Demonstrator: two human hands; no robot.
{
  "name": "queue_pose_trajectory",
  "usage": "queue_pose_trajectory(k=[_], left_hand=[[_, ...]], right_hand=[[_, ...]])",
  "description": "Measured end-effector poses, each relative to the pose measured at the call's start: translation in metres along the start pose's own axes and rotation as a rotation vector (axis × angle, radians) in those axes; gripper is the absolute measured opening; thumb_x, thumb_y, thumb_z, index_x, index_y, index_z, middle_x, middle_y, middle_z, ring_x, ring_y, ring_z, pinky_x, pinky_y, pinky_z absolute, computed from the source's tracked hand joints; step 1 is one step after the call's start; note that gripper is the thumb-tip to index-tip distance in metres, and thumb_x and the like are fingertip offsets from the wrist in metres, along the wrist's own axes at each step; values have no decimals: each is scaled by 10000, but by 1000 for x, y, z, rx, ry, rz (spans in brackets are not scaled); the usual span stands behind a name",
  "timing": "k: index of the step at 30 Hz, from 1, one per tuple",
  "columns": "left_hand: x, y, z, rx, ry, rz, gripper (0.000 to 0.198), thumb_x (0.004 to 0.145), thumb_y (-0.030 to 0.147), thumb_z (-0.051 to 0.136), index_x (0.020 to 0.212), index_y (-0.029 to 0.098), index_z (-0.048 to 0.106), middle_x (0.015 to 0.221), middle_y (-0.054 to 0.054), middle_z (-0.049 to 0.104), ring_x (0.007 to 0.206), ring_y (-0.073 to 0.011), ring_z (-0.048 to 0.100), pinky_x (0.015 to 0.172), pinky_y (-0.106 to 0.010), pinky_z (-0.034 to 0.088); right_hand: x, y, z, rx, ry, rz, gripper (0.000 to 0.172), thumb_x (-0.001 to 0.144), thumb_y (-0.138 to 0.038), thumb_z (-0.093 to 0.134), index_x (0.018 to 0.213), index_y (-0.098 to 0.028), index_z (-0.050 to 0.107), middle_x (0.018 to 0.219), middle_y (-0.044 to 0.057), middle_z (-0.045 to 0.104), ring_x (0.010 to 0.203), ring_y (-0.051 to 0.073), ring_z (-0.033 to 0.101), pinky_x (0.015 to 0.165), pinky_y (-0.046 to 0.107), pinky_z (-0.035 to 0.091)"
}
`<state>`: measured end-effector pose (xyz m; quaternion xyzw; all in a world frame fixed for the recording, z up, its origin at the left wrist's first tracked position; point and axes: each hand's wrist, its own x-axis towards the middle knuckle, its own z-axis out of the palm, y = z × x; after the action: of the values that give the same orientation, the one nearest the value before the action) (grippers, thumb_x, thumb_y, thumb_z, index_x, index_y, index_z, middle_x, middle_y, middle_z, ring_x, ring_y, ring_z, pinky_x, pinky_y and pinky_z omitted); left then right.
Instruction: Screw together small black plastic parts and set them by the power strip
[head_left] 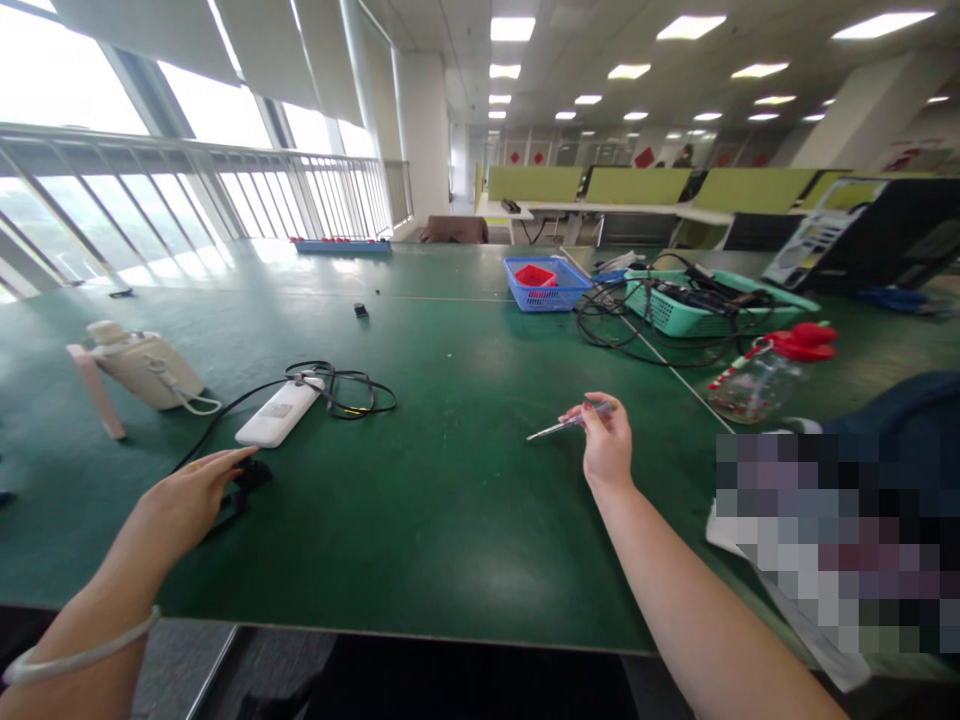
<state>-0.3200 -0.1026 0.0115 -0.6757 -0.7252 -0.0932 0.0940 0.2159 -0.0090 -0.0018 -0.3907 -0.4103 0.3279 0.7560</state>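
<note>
At the left, my left hand [187,495] is closed on a small black object [253,476]; my fingers hide part of it, and I cannot make out its kind. A darker flat part [225,515] shows just under that hand. My right hand [607,445] grips a screwdriver [559,428] by its clear purplish handle, the metal shaft pointing left over the green table [450,520]. Just beyond my left hand lies a white power bank [279,412], with a thin black cable [360,376] looped beside it.
A cream bottle [146,365] stands at the left. Farther back are a small black piece [361,311], a blue basket [551,302] and a green basket [675,318] full of cables. On the right sits a clear jar [754,390] with a red lid, near a blurred-out area.
</note>
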Motion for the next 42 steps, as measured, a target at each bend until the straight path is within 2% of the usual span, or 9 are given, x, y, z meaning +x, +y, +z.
queue_pose_trajectory(k=[6, 13, 19, 24, 28, 31, 37, 39, 42], left_hand=[[1, 0, 0, 3, 17, 6, 495, 942, 379, 299, 1307, 190, 574, 1216, -110, 670, 1011, -269, 653, 837, -353, 494], [2, -4, 3, -7, 13, 7, 488, 937, 401, 311, 1282, 211, 599, 1207, -89, 682, 1013, -259, 663, 864, -346, 494], [-1, -7, 9, 44, -48, 40, 476, 931, 369, 320, 1311, 237, 576, 1265, -75, 660, 1030, -260, 666, 834, -355, 514], [-3, -8, 9, 22, -12, 78, 487, 918, 373, 315, 1298, 248, 593, 1301, -59, 637, 1029, -241, 661, 861, -344, 520], [-2, -8, 7, -72, 13, 100, 484, 891, 398, 344, 1222, 218, 648, 1243, -74, 667, 1036, -239, 644, 941, -356, 494], [0, -8, 7, -135, -10, 136, 485, 867, 416, 383, 1173, 179, 676, 1172, -104, 700, 1045, -254, 631, 988, -380, 466], [1, -5, 4, -141, -87, 106, 474, 846, 458, 422, 1182, 239, 675, 1135, -82, 709, 1068, -264, 623, 999, -386, 460], [-3, -8, -1, -129, -99, 64, 544, 822, 534, 461, 1259, 252, 620, 1182, -88, 679, 1097, -282, 614, 1011, -405, 456], [-13, -17, -6, -121, -112, -23, 777, 744, 620, 529, 1402, 212, 465, 1288, -130, 615, 1152, -323, 592, 1010, -444, 459]], right_hand=[[0, -1, 0, 7, -4, -5, 223, 762, -303, 699, 933, -214, 587, 671, -41, 650, 629, 159, 661, 691, 380, 576], [0, -2, 1, 2, -8, 2, 228, 761, -310, 700, 935, -215, 587, 676, -40, 647, 635, 161, 661, 693, 386, 580], [0, -2, 1, -4, -6, 7, 223, 762, -304, 695, 934, -213, 587, 674, -39, 651, 630, 158, 659, 711, 384, 574], [0, -2, 1, -10, -9, 8, 229, 763, -318, 698, 931, -213, 583, 671, -38, 648, 628, 161, 664, 709, 390, 577], [0, -2, 1, -7, -14, 10, 223, 759, -311, 700, 928, -218, 587, 671, -38, 647, 637, 161, 661, 709, 396, 582], [-1, -3, 2, -1, -14, 15, 217, 756, -300, 698, 927, -218, 591, 674, -38, 647, 641, 159, 657, 708, 393, 583], [-1, -2, 1, 2, -17, 26, 227, 755, -302, 703, 932, -215, 591, 680, -37, 651, 643, 160, 659, 700, 382, 581], [-1, -2, 0, -1, -19, 24, 225, 758, -302, 702, 933, -216, 590, 678, -38, 652, 637, 160, 660, 697, 378, 580], [0, -2, 0, 3, -20, 22, 227, 760, -302, 702, 934, -215, 586, 671, -38, 653, 626, 161, 660, 692, 376, 579]])
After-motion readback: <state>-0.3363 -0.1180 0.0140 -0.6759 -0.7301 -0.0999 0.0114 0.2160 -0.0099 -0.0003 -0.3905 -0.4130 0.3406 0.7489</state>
